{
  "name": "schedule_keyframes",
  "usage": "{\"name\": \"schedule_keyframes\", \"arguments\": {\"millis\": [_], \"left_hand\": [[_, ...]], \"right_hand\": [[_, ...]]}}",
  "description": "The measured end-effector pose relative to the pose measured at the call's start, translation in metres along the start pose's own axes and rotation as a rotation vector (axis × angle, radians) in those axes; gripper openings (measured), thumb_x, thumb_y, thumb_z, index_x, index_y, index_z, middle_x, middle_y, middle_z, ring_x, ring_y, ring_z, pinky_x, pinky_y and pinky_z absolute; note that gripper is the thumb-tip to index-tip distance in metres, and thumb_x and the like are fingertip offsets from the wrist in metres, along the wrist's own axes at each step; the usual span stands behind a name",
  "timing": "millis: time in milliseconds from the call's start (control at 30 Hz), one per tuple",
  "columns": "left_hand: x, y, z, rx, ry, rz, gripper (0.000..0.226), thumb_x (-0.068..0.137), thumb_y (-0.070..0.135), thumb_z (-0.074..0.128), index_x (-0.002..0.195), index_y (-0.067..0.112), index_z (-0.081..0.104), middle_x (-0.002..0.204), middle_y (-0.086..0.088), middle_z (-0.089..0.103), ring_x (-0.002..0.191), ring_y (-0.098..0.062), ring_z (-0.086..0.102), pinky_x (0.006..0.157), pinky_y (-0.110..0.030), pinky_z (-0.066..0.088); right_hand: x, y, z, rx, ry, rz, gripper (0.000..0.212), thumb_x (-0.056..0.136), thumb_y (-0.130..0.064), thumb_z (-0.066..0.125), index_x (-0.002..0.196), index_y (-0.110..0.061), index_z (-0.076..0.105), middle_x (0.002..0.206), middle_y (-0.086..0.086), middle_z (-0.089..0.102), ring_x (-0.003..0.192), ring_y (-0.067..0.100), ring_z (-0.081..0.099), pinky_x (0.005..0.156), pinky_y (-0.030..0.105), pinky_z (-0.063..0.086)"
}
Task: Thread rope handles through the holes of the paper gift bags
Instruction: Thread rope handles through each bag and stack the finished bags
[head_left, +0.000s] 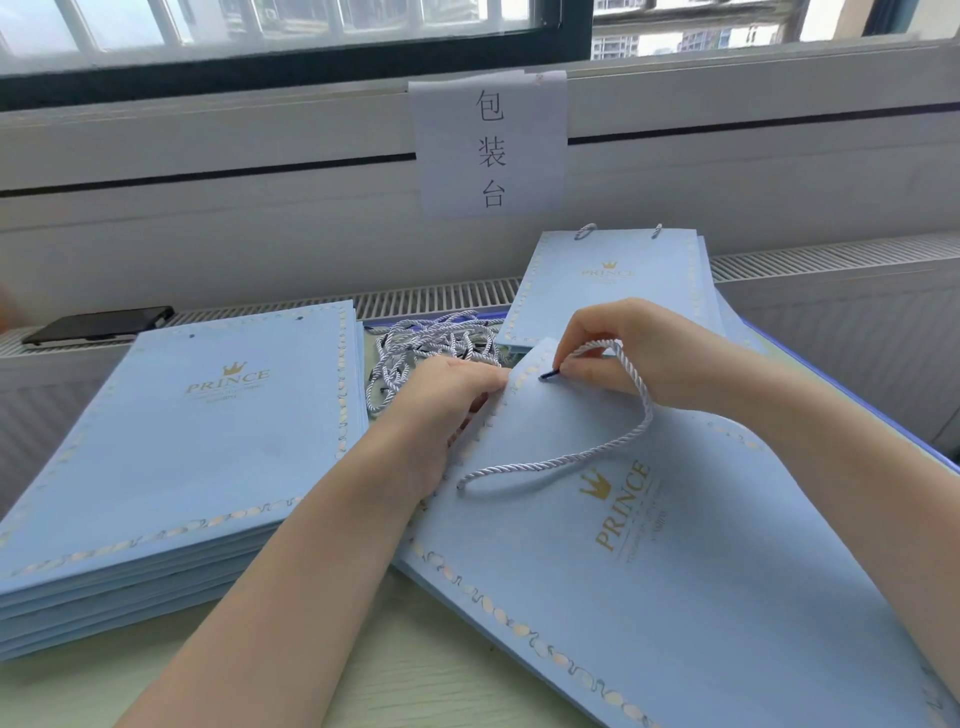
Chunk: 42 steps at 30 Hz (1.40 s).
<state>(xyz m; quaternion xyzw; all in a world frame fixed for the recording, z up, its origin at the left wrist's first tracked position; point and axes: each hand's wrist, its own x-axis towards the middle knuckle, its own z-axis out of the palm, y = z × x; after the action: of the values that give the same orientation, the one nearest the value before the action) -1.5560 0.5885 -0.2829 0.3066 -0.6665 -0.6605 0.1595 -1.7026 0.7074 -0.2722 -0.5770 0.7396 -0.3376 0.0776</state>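
A flat light-blue paper gift bag printed with a gold crown and "PRINCE" lies slantwise in front of me. My left hand grips its upper left edge, fingers curled under the top panel. My right hand pinches the dark tip of a silver-white twisted rope handle against the bag's top corner. The rope loops down across the bag, and its other end sits at a hole near the left edge. A tangle of loose rope handles lies behind my left hand.
A thick stack of flat blue bags with open holes sits at the left. Bags with rope handles fitted are piled at the back right. A black phone rests on the radiator ledge, and a paper sign hangs on the wall.
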Motion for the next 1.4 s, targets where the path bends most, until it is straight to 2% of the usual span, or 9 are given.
{"name": "schedule_keyframes", "arguments": {"millis": [100,200,300,633,867,1000,1133,1300,1400], "left_hand": [[-0.003,0.002,-0.001,-0.063,-0.049,-0.039,0.014,0.087,0.005,0.057,0.078,0.0,0.067,0.049,-0.006,0.059,0.035,-0.013,0.051,0.037,-0.011,0.037],[0.0,0.002,-0.004,-0.108,-0.057,-0.073,0.02,0.09,0.002,0.053,0.102,-0.004,0.068,0.077,-0.015,0.066,0.053,-0.02,0.059,0.046,-0.021,0.051],[0.001,0.003,-0.006,-0.085,-0.078,-0.086,0.025,0.089,-0.005,0.049,0.106,-0.001,0.067,0.077,-0.015,0.065,0.049,-0.018,0.059,0.046,-0.022,0.051],[-0.001,0.006,-0.008,-0.072,-0.154,-0.092,0.028,0.086,-0.01,0.047,0.103,0.003,0.065,0.064,-0.01,0.065,0.041,-0.016,0.058,0.039,-0.018,0.046],[0.0,0.004,-0.009,-0.078,-0.162,-0.088,0.028,0.085,-0.009,0.049,0.099,0.006,0.068,0.074,-0.013,0.067,0.052,-0.021,0.057,0.047,-0.022,0.046],[-0.004,0.006,-0.008,-0.093,-0.162,-0.075,0.028,0.085,-0.009,0.049,0.104,0.003,0.066,0.064,-0.01,0.064,0.037,-0.013,0.052,0.035,-0.014,0.038],[-0.009,0.011,-0.007,-0.19,-0.223,-0.12,0.029,0.089,-0.012,0.041,0.102,0.002,0.063,0.048,-0.001,0.058,0.024,-0.004,0.038,0.027,-0.01,0.027],[-0.005,0.009,-0.008,-0.206,-0.207,-0.172,0.02,0.091,-0.009,0.047,0.096,0.0,0.064,0.051,-0.003,0.062,0.028,-0.003,0.043,0.028,-0.01,0.031],[-0.007,0.009,-0.007,-0.166,-0.206,-0.158,0.018,0.091,-0.005,0.05,0.102,-0.001,0.064,0.043,-0.001,0.057,0.023,-0.002,0.037,0.023,-0.011,0.025]], "right_hand": [[0.0,0.001,0.003,0.003,0.015,-0.025,0.021,0.085,-0.015,0.068,0.077,-0.033,0.063,0.076,-0.018,0.067,0.073,-0.006,0.062,0.066,0.008,0.045],[0.001,0.001,0.008,0.0,0.059,-0.081,0.022,0.084,-0.015,0.07,0.076,-0.034,0.063,0.072,-0.029,0.063,0.07,-0.009,0.059,0.065,0.004,0.041],[0.002,0.0,0.01,-0.017,0.113,-0.166,0.011,0.081,-0.008,0.071,0.079,-0.019,0.069,0.071,-0.02,0.064,0.072,-0.009,0.059,0.068,0.002,0.039],[0.001,-0.011,0.01,-0.376,0.121,-0.326,0.01,0.077,-0.004,0.063,0.076,-0.014,0.064,0.072,-0.007,0.055,0.063,0.014,0.051,0.059,0.022,0.042],[-0.003,-0.016,0.008,-0.355,0.106,-0.355,0.006,0.083,-0.008,0.061,0.08,-0.012,0.065,0.076,-0.005,0.056,0.067,0.018,0.052,0.063,0.036,0.048],[-0.002,-0.017,0.017,-0.375,0.129,-0.36,0.006,0.086,-0.011,0.058,0.083,-0.014,0.062,0.081,-0.005,0.055,0.067,0.02,0.05,0.063,0.036,0.047],[0.003,-0.01,0.01,-0.286,0.155,-0.319,0.003,0.083,-0.014,0.07,0.084,-0.015,0.068,0.079,-0.01,0.057,0.071,0.011,0.053,0.069,0.029,0.047],[0.006,-0.002,0.007,-0.162,0.098,-0.182,0.015,0.08,-0.022,0.073,0.092,-0.023,0.067,0.086,-0.021,0.052,0.083,0.001,0.053,0.068,0.002,0.034],[0.003,0.0,0.003,-0.115,0.058,-0.083,0.029,0.079,-0.034,0.071,0.104,-0.027,0.06,0.098,-0.019,0.051,0.091,-0.002,0.051,0.071,0.001,0.035]]}}
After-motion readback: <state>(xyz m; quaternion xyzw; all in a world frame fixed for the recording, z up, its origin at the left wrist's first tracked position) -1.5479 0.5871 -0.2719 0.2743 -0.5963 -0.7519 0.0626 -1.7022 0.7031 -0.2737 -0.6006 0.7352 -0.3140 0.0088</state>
